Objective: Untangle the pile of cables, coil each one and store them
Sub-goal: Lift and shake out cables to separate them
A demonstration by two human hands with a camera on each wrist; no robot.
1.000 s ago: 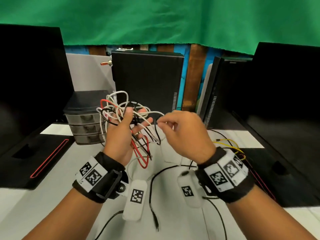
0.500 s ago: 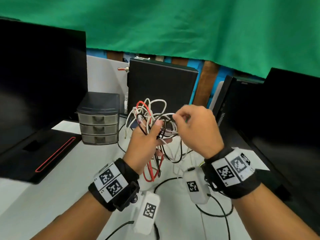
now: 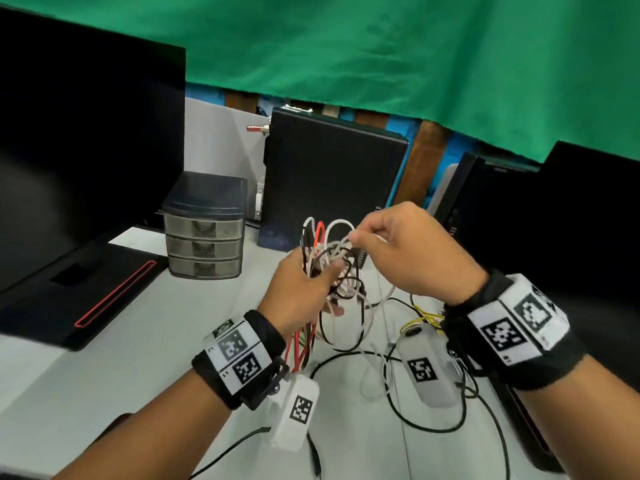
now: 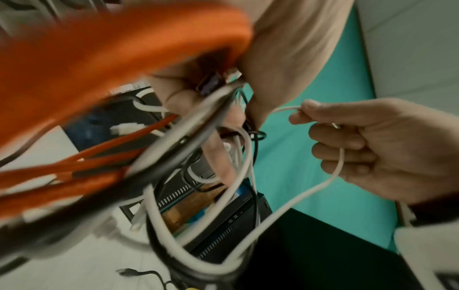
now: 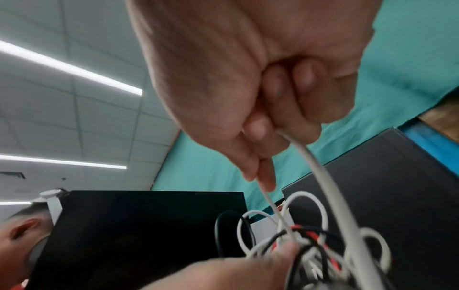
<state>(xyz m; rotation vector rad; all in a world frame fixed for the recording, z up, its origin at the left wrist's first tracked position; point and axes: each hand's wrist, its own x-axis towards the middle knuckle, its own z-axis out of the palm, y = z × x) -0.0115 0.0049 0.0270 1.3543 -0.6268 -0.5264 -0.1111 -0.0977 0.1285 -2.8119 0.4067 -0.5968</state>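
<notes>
1. Head view is giving me both forearms reaching forward over the white table (image 3: 104, 375), with the left hand (image 3: 294, 292) raised and its fingers curling around the cable tangle (image 3: 332, 268), which is hanging in the air above the table.
2. I am seeing the right hand (image 3: 408, 251) sitting just right of the tangle, knuckles up, thumb and forefinger pinching a white cable (image 4: 320, 188) at the bundle's top.
3. Right wrist view is showing me its other fingers (image 5: 308, 78) folding into the palm.
4. Loose black cables (image 3: 433, 424) are lying on the table below, with a small drawer unit (image 3: 204, 230) standing to the left.
</notes>
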